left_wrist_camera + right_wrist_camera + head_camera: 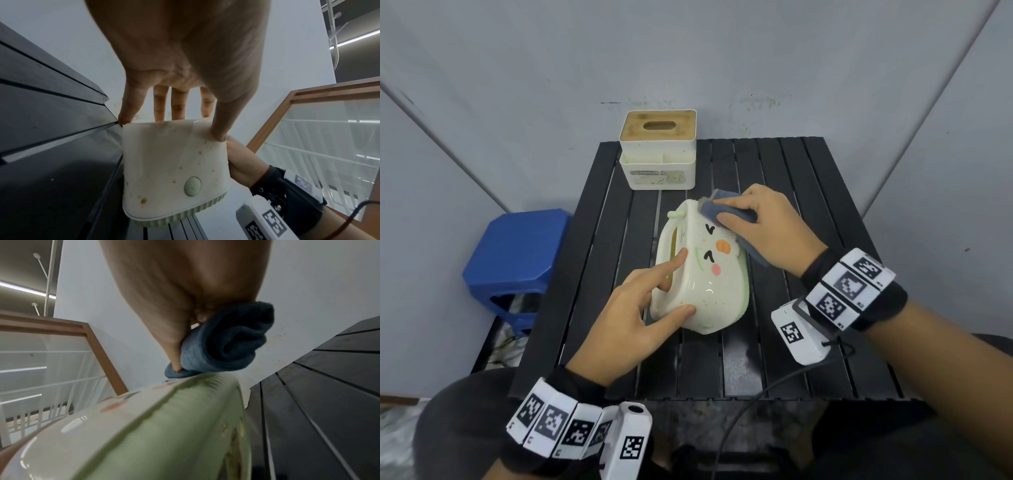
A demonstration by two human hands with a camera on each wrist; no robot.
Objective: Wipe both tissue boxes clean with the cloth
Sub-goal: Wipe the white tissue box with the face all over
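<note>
A cream tissue box (709, 274) with a cartoon face and a green base lies on its side in the middle of the black slatted table (825, 212). My left hand (640, 308) grips its near end, thumb on the side and fingers hooked into the opening. Brown specks dot the box (174, 162). My right hand (760, 226) holds a folded blue cloth (729, 209) and presses it on the far upper corner of the box (144, 426); the cloth (222, 344) is bunched under the palm. A second white tissue box (658, 150) with a wooden lid stands at the table's far edge.
A blue plastic stool (517, 253) stands left of the table. Grey walls close in behind and on both sides. A cable (750, 404) hangs from my right wrist over the table's near edge.
</note>
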